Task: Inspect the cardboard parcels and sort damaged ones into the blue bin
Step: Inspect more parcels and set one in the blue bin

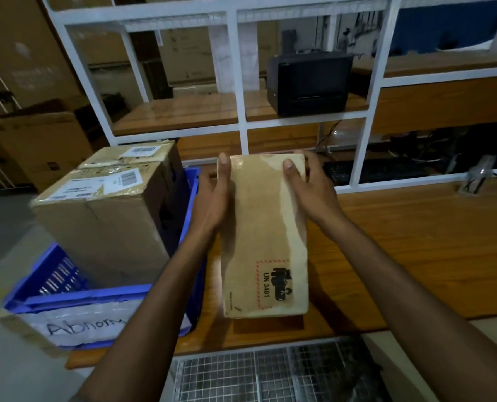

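A flat brown cardboard parcel (pixel 263 239) with a "UN 3481" mark near its close end is held above the wooden table (pixel 415 242). My left hand (pixel 214 195) grips its far left edge and my right hand (pixel 306 187) grips its far right edge, thumbs on top. To the left stands the blue bin (pixel 76 297) with a white "Abnorm" label. Inside it sit two labelled cardboard boxes, a large one (pixel 105 216) in front and another (pixel 131 153) behind it.
A white metal frame (pixel 240 82) rises behind the table, with a black printer (pixel 308 82) on a wooden shelf and a keyboard (pixel 377 171) lower right. Wire mesh (pixel 256 372) lies below the table's near edge. More cardboard boxes (pixel 38 146) stand at the far left.
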